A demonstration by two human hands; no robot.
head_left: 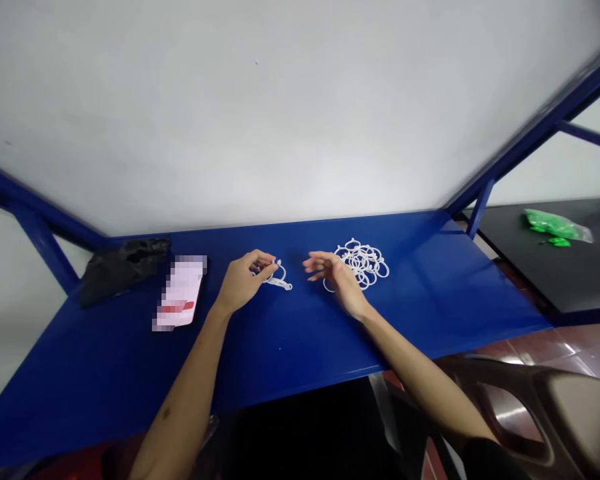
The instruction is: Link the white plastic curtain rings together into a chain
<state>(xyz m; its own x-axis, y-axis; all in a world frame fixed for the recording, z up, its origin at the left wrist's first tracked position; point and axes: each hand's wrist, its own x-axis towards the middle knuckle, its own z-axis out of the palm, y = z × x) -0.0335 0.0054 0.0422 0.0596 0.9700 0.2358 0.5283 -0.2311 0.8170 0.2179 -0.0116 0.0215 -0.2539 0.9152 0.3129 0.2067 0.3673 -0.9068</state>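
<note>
My left hand (243, 281) is closed in a pinch, thumb against fingers, on a white plastic ring (283, 272) with a small knob on it. A thin white strip with a rounded end (281, 284) sticks out beside that ring; whether it is a separate piece I cannot tell. To the right, my right hand (343, 283) is open, its fingers apart and pointing left, with nothing seen in them. Behind and beside it lies a loose pile of white plastic rings (370, 261) on the blue table (300, 340). The hand hides part of the pile.
A phone (183, 293) with a lit, blurred screen lies on the left, near a crumpled black bag (125, 267). A pale wall (290, 120) rises behind the table. Blue metal bars (480, 207) flank it. Rightward are a black table (540, 267), bright green packets (555, 225) and a brown chair (530, 400).
</note>
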